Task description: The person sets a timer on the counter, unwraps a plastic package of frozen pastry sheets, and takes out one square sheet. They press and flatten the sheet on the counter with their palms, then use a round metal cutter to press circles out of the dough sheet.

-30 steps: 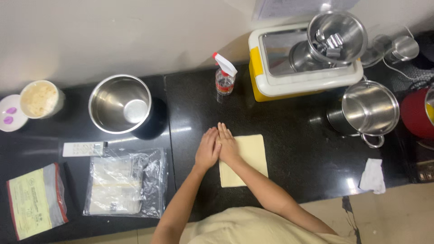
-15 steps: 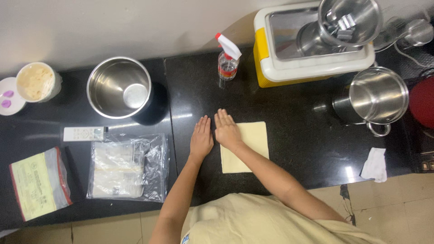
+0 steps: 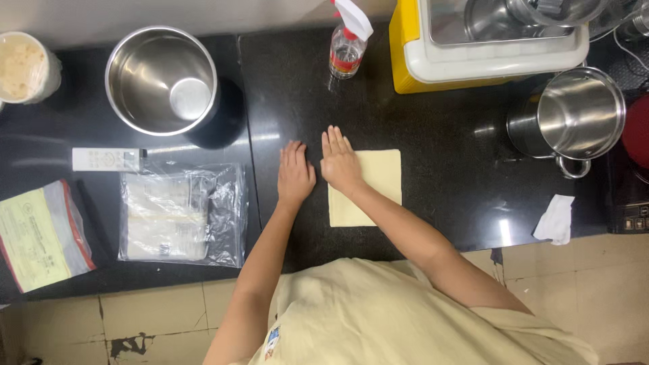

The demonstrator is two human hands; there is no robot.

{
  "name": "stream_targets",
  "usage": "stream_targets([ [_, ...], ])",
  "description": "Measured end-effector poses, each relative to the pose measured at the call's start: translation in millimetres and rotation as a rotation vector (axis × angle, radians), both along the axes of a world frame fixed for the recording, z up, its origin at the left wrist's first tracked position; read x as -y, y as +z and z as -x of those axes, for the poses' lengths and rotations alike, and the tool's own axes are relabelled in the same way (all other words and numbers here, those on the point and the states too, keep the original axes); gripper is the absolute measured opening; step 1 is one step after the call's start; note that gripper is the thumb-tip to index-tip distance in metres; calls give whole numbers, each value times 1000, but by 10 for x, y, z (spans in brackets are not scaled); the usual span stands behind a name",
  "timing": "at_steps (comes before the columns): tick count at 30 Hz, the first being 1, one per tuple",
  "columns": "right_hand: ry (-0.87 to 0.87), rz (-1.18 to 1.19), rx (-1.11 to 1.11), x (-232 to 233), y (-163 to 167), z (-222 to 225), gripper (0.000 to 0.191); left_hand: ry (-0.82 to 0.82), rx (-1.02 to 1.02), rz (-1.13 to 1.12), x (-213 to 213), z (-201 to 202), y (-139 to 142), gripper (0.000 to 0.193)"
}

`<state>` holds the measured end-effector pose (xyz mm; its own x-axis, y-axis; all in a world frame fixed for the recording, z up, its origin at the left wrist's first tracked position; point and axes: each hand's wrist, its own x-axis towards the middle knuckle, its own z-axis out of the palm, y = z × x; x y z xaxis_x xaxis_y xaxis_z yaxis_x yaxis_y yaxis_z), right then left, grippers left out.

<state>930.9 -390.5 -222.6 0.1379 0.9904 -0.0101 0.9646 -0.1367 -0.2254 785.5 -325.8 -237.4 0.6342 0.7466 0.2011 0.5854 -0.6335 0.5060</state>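
My right hand [image 3: 340, 164] lies flat, fingers straight and together, pressing on the upper left corner of the pale yellow dough sheet [image 3: 375, 186], which sits on the black countertop [image 3: 439, 135] near the middle of the frame. My left hand [image 3: 295, 174] is just beside it to the left, also flat and spread open, palm down on the bare counter, apart from the sheet; neither hand grasps anything. Directly above the hands, at the top centre, stands a small spray bottle [image 3: 347, 42] with a white trigger. In the upper left sits a steel bowl [image 3: 162, 80], and at the far upper left edge a round tub [image 3: 23, 66] with something pale inside. Left of my left forearm lies a clear plastic bag [image 3: 181, 215] holding pale sheets, with a small white box [image 3: 108, 159] above it and a zip bag with yellow paper [image 3: 39, 234] at the lower left. In the upper right is a yellow and white container [image 3: 473, 64], below it a steel pot [image 3: 574, 118], and at the right edge a crumpled white tissue [image 3: 556, 220].
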Motion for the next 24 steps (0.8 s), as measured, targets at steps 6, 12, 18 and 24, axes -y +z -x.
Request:
stream_targets([
  [6,516,156,-46,-144,76,-299,72,-47,-84,1,-40,-3,5,59],
  [12,-15,146,-63,-52,-14,-10,73,-27,-79,7,-14,8,-25,56],
  [18,337,246,-25,-159,33,-230,78,-31,-71,-9,-22,24,-6,56],
  [24,370,268,20,-121,42,-213,81,-19,-76,20,-5,15,11,55],
])
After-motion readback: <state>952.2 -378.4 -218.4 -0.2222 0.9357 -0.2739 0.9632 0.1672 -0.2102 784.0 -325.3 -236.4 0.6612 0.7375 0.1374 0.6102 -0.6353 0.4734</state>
